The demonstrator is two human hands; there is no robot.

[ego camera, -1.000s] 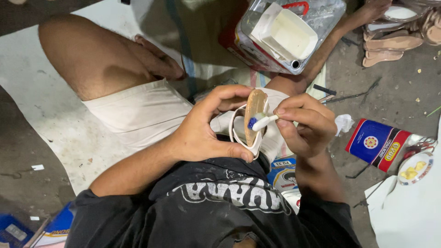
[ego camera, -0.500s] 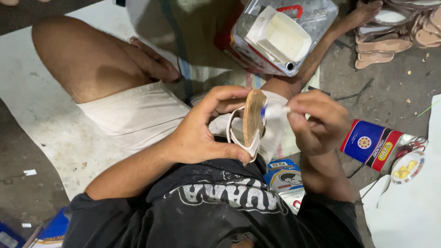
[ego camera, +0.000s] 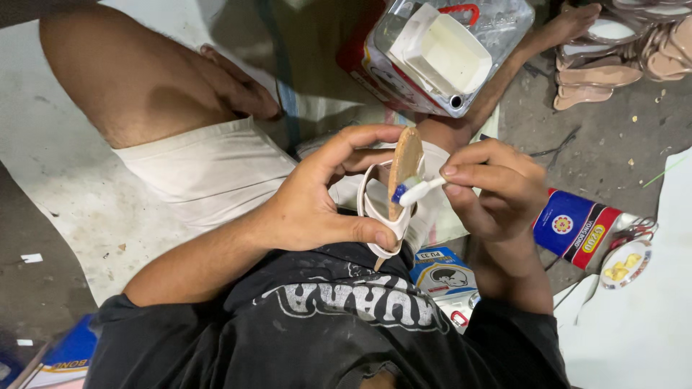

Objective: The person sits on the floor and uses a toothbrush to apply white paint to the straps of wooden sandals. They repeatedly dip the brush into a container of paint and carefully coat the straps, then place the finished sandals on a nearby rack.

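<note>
My left hand grips a pale strapped sandal held on edge in front of my chest, its tan sole facing right. The thumb presses the white strap low down and the fingers curl over the top. My right hand pinches a small brush with a white handle and blue head, whose bristles touch the tan sole near its middle. Both hands hover above my lap, over my bent leg in pale shorts.
A clear plastic container with a white tray inside and a red handle sits just beyond the hands. Several tan soles lie at the top right. A blue and red tin and a small dish rest at right.
The sandal has been turned so its tan sole shows wider, and the brush has slid along the sole. The view has shifted slightly; both hands keep their hold.
</note>
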